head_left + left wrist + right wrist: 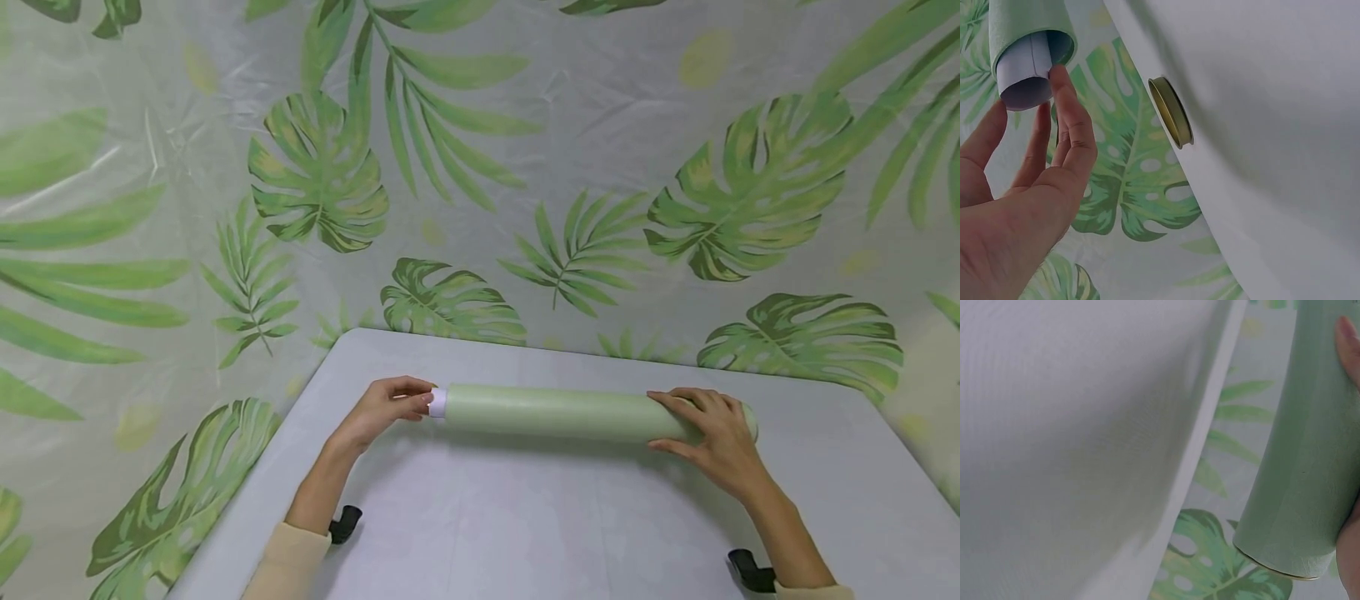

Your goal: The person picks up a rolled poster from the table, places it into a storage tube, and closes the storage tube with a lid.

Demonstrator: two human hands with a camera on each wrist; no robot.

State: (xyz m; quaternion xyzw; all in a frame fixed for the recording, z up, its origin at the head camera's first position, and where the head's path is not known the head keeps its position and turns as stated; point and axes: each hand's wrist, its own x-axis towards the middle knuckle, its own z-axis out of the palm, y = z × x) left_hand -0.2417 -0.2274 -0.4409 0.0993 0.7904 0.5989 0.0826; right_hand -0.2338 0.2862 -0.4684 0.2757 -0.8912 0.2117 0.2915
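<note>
A long pale green tube [551, 412] lies level across the head view, above the white table. My right hand [712, 433] grips it near its right end, thumb below and fingers over the top. A roll of white paper [438, 403] sticks a short way out of the left end. With thumb and fingertips my left hand [386, 408] pinches that roll. The left wrist view shows the tube's open mouth [1066, 47] around the paper roll [1022, 87], with the left fingertips at its edge. In the right wrist view, the tube's other end [1285, 569] has a thin rim.
A round gold-coloured lid [1172, 112] stands on its edge near the table's border in the left wrist view. The white table [525, 525] has rounded far corners. Behind it hangs a leaf-patterned sheet [465, 183]. Black wrist mounts [345, 525] sit by both forearms.
</note>
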